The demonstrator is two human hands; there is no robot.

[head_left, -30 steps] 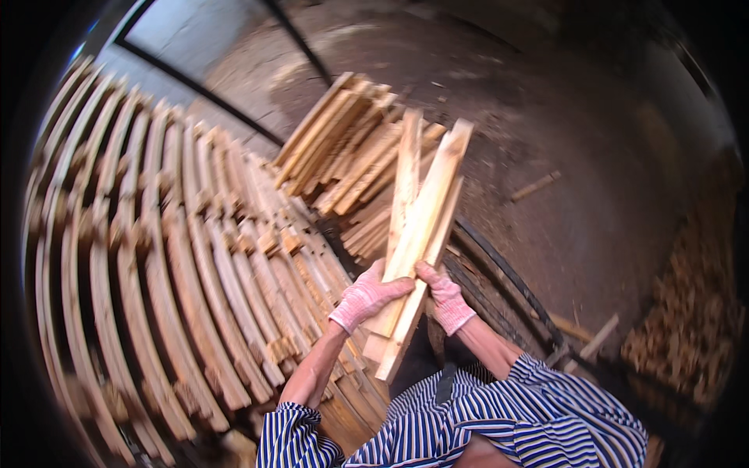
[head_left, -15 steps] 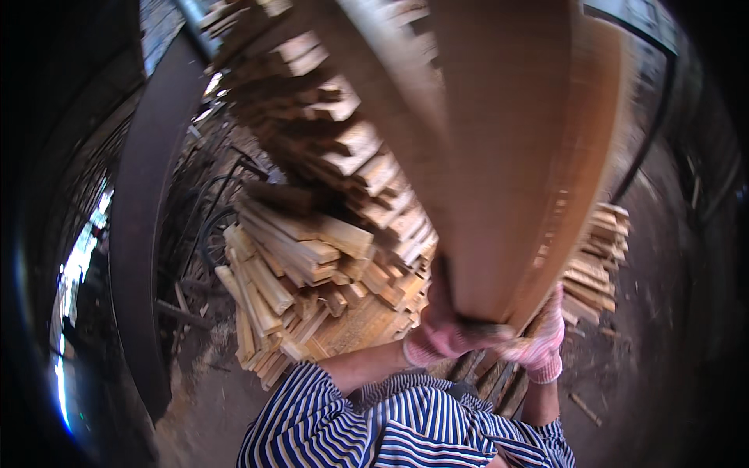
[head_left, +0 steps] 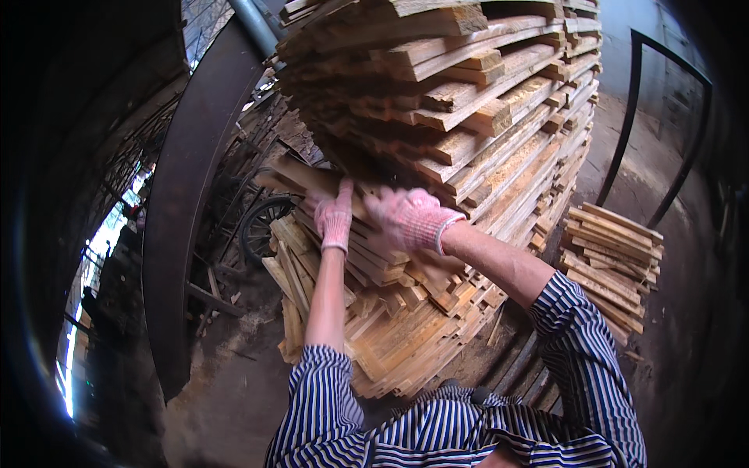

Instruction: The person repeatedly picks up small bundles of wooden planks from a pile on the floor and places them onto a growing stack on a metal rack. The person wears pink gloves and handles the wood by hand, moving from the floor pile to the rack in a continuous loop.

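In pink knitted gloves, both my hands reach over a loose pile of pale sawn boards (head_left: 374, 257). My left hand (head_left: 334, 218) is closed at the edge of a blurred wooden board (head_left: 300, 178) lying across the top of the pile. Just to its right, my right hand (head_left: 412, 218) has its fingers bent over the same boards, palm down; motion smears its fingertips. The undersides of the boards and part of both hands' grip are hidden.
A tall stack of layered boards (head_left: 499, 117) rises in front. A smaller board pile (head_left: 612, 261) lies on the floor at right, near a black metal frame (head_left: 630, 117). At left are a dark curved panel (head_left: 191, 195) and a spoked wheel (head_left: 261, 226).
The wide boards raised before me have come down to the loose pile. Both hands have moved forward and left with them, and the tall stack is now in full view.
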